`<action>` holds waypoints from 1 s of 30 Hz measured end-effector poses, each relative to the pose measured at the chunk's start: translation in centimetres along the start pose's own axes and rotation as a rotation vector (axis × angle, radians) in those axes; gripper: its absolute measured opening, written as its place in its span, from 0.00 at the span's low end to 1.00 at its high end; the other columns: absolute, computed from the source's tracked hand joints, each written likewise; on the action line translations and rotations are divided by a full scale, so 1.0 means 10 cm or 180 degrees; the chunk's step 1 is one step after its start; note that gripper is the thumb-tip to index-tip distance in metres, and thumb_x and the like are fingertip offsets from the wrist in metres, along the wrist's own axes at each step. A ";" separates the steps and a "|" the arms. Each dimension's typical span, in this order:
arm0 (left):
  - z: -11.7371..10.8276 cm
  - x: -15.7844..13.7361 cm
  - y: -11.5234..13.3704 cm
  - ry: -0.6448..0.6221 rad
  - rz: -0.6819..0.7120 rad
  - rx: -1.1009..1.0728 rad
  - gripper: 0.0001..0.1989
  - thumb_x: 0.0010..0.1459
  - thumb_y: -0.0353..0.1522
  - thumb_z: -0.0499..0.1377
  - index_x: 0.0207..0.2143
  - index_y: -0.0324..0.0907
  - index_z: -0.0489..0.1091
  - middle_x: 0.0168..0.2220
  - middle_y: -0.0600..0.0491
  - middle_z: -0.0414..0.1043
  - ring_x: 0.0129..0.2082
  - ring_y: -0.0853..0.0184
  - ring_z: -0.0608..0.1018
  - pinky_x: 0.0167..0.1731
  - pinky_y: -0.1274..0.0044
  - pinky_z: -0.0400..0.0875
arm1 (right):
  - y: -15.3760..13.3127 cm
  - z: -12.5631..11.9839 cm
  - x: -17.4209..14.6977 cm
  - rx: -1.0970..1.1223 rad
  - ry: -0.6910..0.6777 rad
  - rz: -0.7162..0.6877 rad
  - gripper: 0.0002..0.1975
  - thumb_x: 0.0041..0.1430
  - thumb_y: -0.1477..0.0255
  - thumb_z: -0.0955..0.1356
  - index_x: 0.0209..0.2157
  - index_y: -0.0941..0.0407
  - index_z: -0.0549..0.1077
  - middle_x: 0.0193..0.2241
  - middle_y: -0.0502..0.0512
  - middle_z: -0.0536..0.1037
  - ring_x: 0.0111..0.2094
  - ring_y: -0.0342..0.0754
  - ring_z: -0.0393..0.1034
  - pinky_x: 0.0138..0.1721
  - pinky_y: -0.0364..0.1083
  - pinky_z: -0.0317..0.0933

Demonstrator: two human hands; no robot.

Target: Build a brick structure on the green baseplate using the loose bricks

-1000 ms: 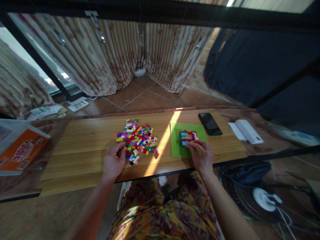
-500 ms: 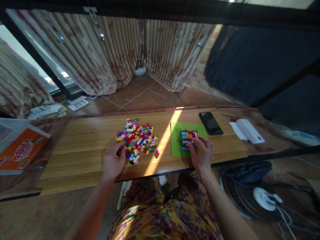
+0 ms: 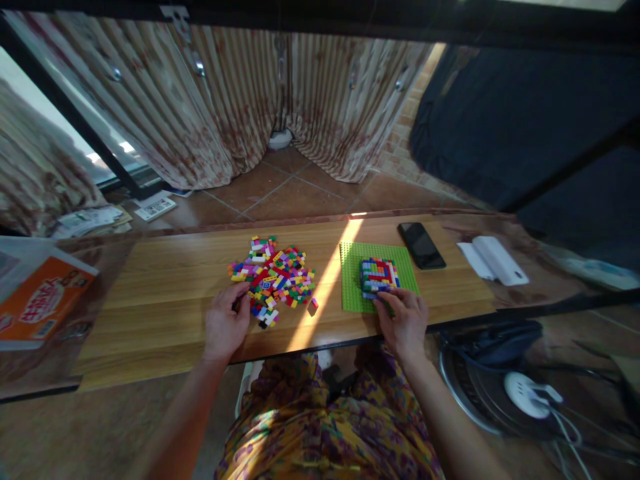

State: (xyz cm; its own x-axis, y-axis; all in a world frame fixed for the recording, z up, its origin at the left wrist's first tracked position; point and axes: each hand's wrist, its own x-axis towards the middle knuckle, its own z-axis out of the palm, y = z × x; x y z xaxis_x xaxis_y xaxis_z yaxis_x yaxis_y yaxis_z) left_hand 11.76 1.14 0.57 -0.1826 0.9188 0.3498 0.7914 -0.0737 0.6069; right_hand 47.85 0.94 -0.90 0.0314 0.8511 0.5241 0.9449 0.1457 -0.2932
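Observation:
A block of toy building bricks, several colours in layers, stands on a green studded baseplate. My right hand is at the block's near edge, thumb and fingers pinched on a small dark bluish brick that touches or nearly touches the block. To the left lies a spread heap of loose toy bricks. My left hand rests at the heap's left near side with its fingers curled together; what they hold, if anything, is hidden. One pink-and-red brick lies apart at the heap's right.
A black phone lies beyond the baseplate's right corner, and a white object lies farther right. An orange and white package sits at the far left. The wooden table's near edge runs just before my legs.
My right hand has drawn back from the top of the brick block to its near edge, uncovering red and white bricks on top. My left hand has stayed beside the heap.

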 end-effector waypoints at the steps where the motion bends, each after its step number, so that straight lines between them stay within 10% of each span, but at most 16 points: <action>1: 0.00 0.00 -0.01 -0.0004 0.0006 0.0002 0.14 0.58 0.34 0.53 0.44 0.41 0.72 0.41 0.49 0.77 0.42 0.63 0.77 0.47 0.71 0.71 | -0.01 0.00 0.00 -0.0075 -0.0021 0.0006 0.12 0.62 0.63 0.66 0.39 0.54 0.78 0.40 0.58 0.74 0.43 0.53 0.64 0.44 0.52 0.56; 30: 0.02 0.00 -0.02 0.0032 0.0013 -0.0063 0.14 0.60 0.35 0.53 0.44 0.42 0.72 0.42 0.49 0.77 0.42 0.63 0.77 0.46 0.71 0.71 | 0.08 -0.10 0.13 -0.0242 -0.0779 -0.0794 0.18 0.69 0.64 0.58 0.33 0.55 0.75 0.31 0.57 0.76 0.33 0.49 0.68 0.37 0.47 0.58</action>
State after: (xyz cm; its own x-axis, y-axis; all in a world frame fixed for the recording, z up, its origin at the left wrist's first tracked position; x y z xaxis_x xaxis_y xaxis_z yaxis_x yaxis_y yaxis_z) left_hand 11.71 1.20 0.34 -0.1855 0.9146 0.3594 0.7804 -0.0852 0.6195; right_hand 48.96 1.66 0.38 -0.2735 0.8910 0.3624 0.9355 0.3340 -0.1152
